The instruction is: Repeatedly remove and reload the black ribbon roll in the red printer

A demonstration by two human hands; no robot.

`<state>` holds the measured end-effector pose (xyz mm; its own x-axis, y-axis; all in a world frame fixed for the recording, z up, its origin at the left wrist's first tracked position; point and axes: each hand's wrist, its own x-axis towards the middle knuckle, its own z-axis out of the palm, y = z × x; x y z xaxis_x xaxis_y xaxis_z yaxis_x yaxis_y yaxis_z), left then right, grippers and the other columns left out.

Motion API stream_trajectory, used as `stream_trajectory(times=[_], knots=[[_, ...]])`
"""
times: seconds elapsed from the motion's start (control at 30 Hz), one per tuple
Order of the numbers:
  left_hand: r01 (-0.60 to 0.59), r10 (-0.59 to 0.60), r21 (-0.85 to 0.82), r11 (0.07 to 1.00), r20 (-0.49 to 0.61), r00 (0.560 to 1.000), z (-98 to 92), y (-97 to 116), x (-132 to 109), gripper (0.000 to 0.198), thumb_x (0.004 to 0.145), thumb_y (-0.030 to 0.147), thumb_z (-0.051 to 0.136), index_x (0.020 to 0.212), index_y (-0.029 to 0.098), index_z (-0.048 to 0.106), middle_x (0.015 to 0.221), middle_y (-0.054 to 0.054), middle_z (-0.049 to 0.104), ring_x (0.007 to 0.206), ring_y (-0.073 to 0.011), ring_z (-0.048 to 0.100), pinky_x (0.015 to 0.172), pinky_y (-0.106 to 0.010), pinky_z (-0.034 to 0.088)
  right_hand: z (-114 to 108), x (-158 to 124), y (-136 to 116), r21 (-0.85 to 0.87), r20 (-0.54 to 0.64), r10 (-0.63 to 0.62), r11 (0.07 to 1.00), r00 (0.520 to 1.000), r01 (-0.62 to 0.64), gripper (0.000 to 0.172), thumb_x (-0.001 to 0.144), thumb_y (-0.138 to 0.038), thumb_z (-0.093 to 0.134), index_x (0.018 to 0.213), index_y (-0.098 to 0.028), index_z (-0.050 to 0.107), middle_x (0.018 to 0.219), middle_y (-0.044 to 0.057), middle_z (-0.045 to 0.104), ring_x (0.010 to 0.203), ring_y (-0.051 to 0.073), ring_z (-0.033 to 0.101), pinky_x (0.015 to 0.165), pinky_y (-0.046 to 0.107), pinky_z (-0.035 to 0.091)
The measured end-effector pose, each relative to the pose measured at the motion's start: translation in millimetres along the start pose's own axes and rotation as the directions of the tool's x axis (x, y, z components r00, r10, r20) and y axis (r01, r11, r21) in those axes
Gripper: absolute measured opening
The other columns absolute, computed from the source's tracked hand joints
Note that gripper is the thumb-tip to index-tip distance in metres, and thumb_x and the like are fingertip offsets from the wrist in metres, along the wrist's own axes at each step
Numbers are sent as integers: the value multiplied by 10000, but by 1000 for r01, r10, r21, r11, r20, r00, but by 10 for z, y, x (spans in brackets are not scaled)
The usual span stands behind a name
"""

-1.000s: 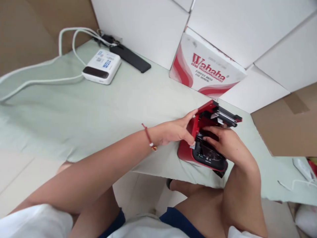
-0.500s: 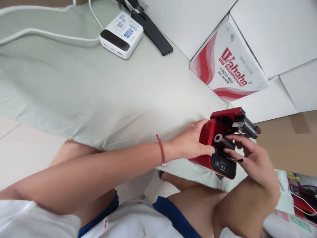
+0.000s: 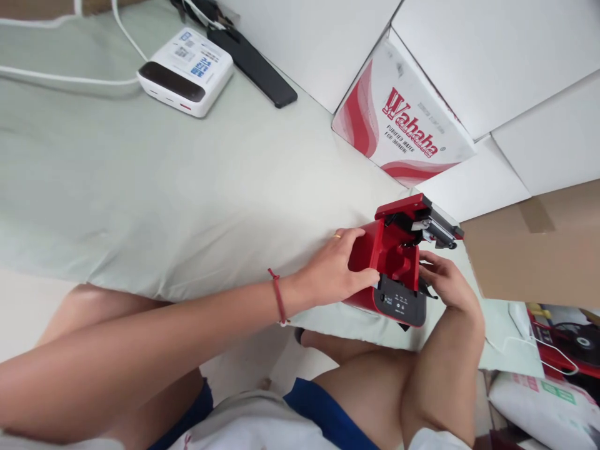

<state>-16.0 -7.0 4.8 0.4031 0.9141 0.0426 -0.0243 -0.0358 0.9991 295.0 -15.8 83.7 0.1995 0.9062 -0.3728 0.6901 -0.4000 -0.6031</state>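
A red and black device that looks like a label printer (image 3: 400, 306) stands on the cloth, with its hinged lid (image 3: 398, 206) raised. The red hollow inside (image 3: 398, 259) shows, and no dark tube is visible in it. My left hand (image 3: 335, 265) is clasped on the device's left side, the thumb over the front edge and the fingers toward the back. By the right wall is my right hand (image 3: 447, 281), its fingers bent and their tips hidden behind the device. A small black flap (image 3: 427, 289) sticks out near them. Whether the right hand holds anything is hidden.
A white power bank (image 3: 187, 72) with white cables and a black flat object (image 3: 255, 69) lie at the back left. White boxes, one marked Wahaha (image 3: 403, 119), line the back. A brown carton (image 3: 534, 244) stands right, with a white bag (image 3: 548, 400) below.
The dark tube seen in my right hand over the hollow is out of sight. That hand has moved to the device's right outer side. The whole view has shifted.
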Motion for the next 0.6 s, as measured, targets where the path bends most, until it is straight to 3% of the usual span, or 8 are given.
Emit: stream_trajectory(times=[0.07, 0.13, 0.27, 0.37, 0.47, 0.53, 0.57, 0.6], knots=[[1, -1, 17, 1000, 13, 1000, -16, 24, -4, 750, 805, 413, 745, 1485, 163, 553, 1540, -220, 601, 1474, -423, 557, 1275, -623, 456, -22, -26, 3, -39, 45, 11, 999, 999, -9, 593, 871, -597, 793, 1315, -207, 739, 958, 93, 803, 862, 259, 751, 791, 394, 611], [10, -11, 40, 999, 23, 1000, -31, 53, -8, 742, 812, 426, 733, 1486, 179, 545, 1552, -208, 594, 1481, -409, 556, 1280, -608, 452, -136, -60, 73, -105, -21, 17, 994, 1000, -19, 654, 859, -599, 791, 1380, -212, 708, 943, 84, 795, 890, 264, 744, 850, 416, 606], [55, -61, 102, 993, 55, 997, -60, 118, -23, 720, 840, 425, 683, 1491, 164, 520, 1566, -204, 582, 1476, -374, 562, 1289, -587, 445, -314, 10, 308, -248, -116, 20, 967, 993, -49, 641, 720, -558, 869, 1265, -232, 778, 1077, 114, 796, 1037, 321, 726, 944, 474, 584], [38, -45, 106, 994, 65, 997, -76, 150, -30, 689, 845, 415, 681, 1474, 178, 526, 1573, -188, 591, 1489, -363, 551, 1291, -568, 447, -267, 107, 395, -279, -43, -9, 960, 999, -4, 559, 692, -555, 866, 1159, -251, 809, 1303, 119, 769, 1221, 358, 691, 1081, 523, 548], [35, -41, 96, 995, 64, 997, -82, 157, -29, 687, 843, 425, 678, 1464, 170, 531, 1557, -191, 602, 1490, -363, 547, 1290, -570, 446, -286, 33, 362, -265, 72, -52, 962, 996, 69, 537, 762, -558, 849, 1204, -257, 799, 1315, 103, 772, 1227, 326, 697, 1122, 516, 546], [40, -47, 95, 995, 68, 997, -83, 152, -24, 710, 836, 441, 673, 1470, 157, 528, 1557, -198, 595, 1487, -366, 540, 1292, -580, 437, -422, -127, 322, -231, 167, -126, 959, 978, 163, 483, 819, -520, 850, 1220, -255, 801, 1262, 111, 784, 1156, 289, 723, 1035, 457, 599], [46, -53, 94, 995, 72, 996, -83, 149, -21, 730, 830, 454, 673, 1477, 151, 524, 1565, -201, 586, 1487, -368, 533, 1294, -585, 433, -514, -220, 306, -191, 220, -207, 949, 953, 251, 442, 832, -496, 856, 1199, -253, 812, 1203, 116, 792, 1096, 277, 737, 964, 432, 623], [52, -59, 92, 994, 77, 995, -84, 145, -17, 755, 823, 469, 675, 1488, 146, 518, 1576, -204, 574, 1490, -370, 526, 1294, -588, 431, -605, -310, 290, -121, 278, -339, 916, 899, 383, 395, 832, -491, 864, 1146, -255, 830, 1095, 117, 801, 997, 267, 752, 870, 418, 639]])
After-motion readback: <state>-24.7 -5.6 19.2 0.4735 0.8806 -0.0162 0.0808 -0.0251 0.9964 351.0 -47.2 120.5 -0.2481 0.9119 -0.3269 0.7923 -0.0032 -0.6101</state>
